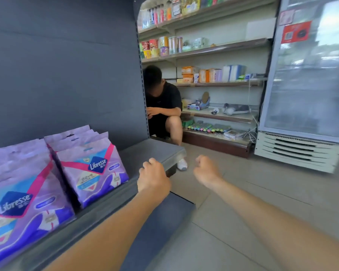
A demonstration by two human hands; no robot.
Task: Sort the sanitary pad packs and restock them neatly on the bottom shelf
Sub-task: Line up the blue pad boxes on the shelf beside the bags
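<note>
Item: Libresse sanitary pad packs (92, 169). Two rows stand upright on the bottom shelf (153, 151), faces to the aisle, each row running back toward the rear panel (67, 75).
Bearing: 9 o'clock of my left hand (154, 178), the nearer grip. Its fingers curl at the shelf's front lip; I cannot tell whether they clasp it.
Right hand (205, 171): fisted, empty, over the floor (243, 212) at 3 o'clock.

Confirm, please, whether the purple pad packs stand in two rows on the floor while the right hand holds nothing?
Not the floor: the head view shows the purple pad packs standing in two rows on the bottom shelf, while the right hand holds nothing.
</note>
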